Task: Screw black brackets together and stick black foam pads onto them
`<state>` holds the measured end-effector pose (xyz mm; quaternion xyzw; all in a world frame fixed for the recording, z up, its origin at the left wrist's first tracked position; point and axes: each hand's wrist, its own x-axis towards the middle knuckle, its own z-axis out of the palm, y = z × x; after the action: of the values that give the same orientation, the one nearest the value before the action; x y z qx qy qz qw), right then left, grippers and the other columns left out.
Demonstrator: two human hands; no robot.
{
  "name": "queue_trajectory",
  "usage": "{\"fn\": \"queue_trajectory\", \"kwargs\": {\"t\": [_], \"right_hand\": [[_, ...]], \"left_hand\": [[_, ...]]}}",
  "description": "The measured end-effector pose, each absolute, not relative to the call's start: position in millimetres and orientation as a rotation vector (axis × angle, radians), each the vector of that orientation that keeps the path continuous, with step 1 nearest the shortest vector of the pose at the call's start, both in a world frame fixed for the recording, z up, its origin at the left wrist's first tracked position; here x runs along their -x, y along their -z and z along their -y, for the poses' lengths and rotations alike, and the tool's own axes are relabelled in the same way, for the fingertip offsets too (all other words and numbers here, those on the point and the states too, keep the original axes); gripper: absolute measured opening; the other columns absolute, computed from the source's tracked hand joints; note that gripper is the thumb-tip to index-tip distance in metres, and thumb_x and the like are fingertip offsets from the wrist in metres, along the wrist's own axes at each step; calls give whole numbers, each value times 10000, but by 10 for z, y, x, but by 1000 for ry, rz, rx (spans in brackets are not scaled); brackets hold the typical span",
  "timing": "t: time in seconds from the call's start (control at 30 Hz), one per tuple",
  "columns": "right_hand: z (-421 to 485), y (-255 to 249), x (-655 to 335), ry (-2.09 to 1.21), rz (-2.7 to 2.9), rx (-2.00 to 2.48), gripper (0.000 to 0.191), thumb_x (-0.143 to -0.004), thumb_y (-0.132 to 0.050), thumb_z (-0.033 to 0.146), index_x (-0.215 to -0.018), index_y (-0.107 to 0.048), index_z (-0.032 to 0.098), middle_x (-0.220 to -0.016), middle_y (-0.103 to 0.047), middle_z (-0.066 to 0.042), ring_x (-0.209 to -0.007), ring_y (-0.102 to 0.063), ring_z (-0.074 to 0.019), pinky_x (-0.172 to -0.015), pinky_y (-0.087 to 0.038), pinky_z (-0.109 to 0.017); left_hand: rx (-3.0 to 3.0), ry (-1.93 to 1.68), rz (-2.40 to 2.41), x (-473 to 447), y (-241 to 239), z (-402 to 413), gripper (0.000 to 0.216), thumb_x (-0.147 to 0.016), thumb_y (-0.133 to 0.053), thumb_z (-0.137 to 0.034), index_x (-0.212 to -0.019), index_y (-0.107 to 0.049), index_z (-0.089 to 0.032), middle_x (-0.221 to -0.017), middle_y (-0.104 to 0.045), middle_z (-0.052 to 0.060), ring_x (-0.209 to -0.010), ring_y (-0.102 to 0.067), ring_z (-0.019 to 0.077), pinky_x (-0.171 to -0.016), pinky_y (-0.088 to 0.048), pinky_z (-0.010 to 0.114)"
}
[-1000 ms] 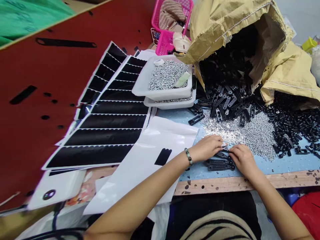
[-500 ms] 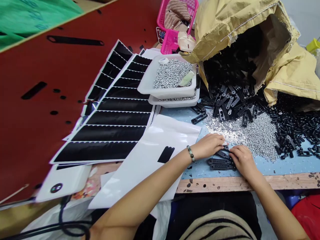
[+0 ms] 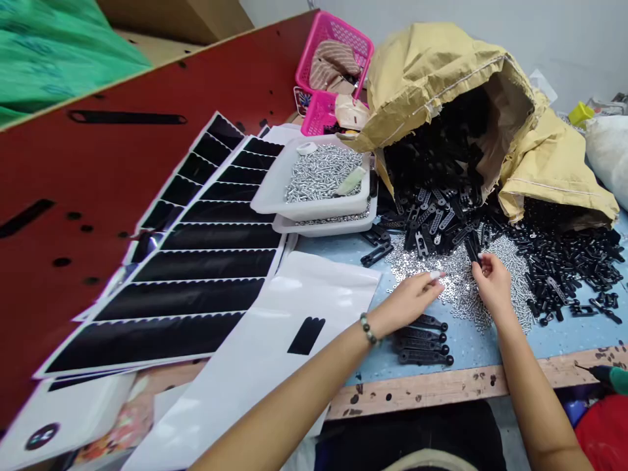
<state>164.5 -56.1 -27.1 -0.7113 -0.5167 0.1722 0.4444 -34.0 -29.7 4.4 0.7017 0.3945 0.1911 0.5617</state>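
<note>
A pile of silver screws (image 3: 458, 288) lies on a blue surface (image 3: 564, 330). The left hand (image 3: 412, 299) rests at the pile's left edge, fingers stretched loosely open and holding nothing visible. The right hand (image 3: 494, 282) is over the pile's middle, its fingertips pinched on something too small to identify. Black plastic brackets (image 3: 422, 340) lie in a row just in front of the pile.

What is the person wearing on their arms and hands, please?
No sleeves or gloves show. The left hand has a bracelet of dark greenish beads at its wrist, and something white covers one fingertip. The right hand wears nothing.
</note>
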Motion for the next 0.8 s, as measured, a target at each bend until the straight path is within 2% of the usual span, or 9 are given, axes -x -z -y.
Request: {"fn": "queue_trajectory", "kwargs": {"t": [0.07, 0.17, 0.23, 0.27, 0.33, 0.4, 0.5, 0.6, 0.8], "right_hand": [[711, 276, -1592, -677, 1232, 1574, 273, -814, -557, 384, -1004, -603, 194, -880, -660, -51, -767, -603, -185, -726, -493, -327], [758, 258, -1647, -967, 1368, 1423, 257, -861, -510, 399, -989, -633, 214, -872, -675, -39, -780, -626, -189, -708, -500, -319], [603, 225, -1832, -793, 1419, 1563, 281, -902, -437, 368, -983, -645, 197, -852, -668, -51, -782, -617, -195, -737, -491, -338], [481, 207, -1962, -577, 1392, 1679, 289, -912, -410, 332, -997, -643, 183, -875, -661, -67, -810, -606, -200, -774, -478, -352], [207, 182, -2244, -159, 1352, 1863, 275, -883, -421, 217, -1060, -618, 147, -1057, -619, -127, -953, -559, -218, -874, -432, -379], [-19, 185, -2473, -69, 1473, 1951, 252, -839, -457, 140, -1019, -633, 137, -1099, -600, -146, -994, -521, -226, -894, -404, -381], [-117, 218, -2594, -123, 1577, 1921, 193, -840, -484, 146, -931, -652, 121, -1027, -619, -144, -974, -514, -222, -891, -392, -378], [88, 205, -2451, -160, 1571, 1841, 259, -903, -425, 222, -1009, -639, 121, -1005, -622, -131, -956, -546, -207, -874, -428, -366], [644, -53, -1778, -562, 1781, 1377, 192, -910, -502, 292, -1015, -650, 228, -971, -645, -63, -901, -616, -192, -784, -514, -349]], "left_hand": [[-1286, -534, -867, 120, 8, 248, 392, -887, -517, -438, -1188, -574, -193, -1049, -643, 84, -964, -605, 212, -816, -495, 347], [-1005, -682, -768, -142, 58, 189, 339, -872, -542, -420, -1091, -582, -165, -1062, -629, 90, -978, -598, 185, -817, -495, 307], [-984, -753, -766, -210, 55, 169, 304, -860, -555, -410, -1028, -566, -157, -1001, -622, 74, -871, -605, 151, -747, -494, 273], [-1004, -758, -779, -211, 45, 166, 296, -854, -560, -403, -1022, -548, -159, -940, -614, 54, -784, -597, 130, -685, -487, 254], [-1089, -711, -821, -169, 20, 173, 312, -847, -565, -390, -1061, -498, -173, -777, -562, -7, -609, -535, 95, -558, -442, 225], [-1217, -646, -873, -100, -1, 189, 361, -837, -579, -377, -1111, -441, -187, -673, -490, -58, -510, -459, 82, -491, -394, 215], [-1423, -589, -910, 6, -7, 202, 337, -825, -594, -381, -1056, -439, -190, -688, -496, -55, -547, -472, 94, -526, -415, 235], [-1567, -526, -901, 90, 7, 184, 226, -875, -507, -391, -969, -487, -186, -709, -519, -35, -627, -508, 117, -596, -444, 261], [-1797, -552, -968, 174, -63, 215, 152, -911, -425, -316, -895, -505, -188, -774, -587, 6, -691, -556, 150, -669, -462, 300]]}}
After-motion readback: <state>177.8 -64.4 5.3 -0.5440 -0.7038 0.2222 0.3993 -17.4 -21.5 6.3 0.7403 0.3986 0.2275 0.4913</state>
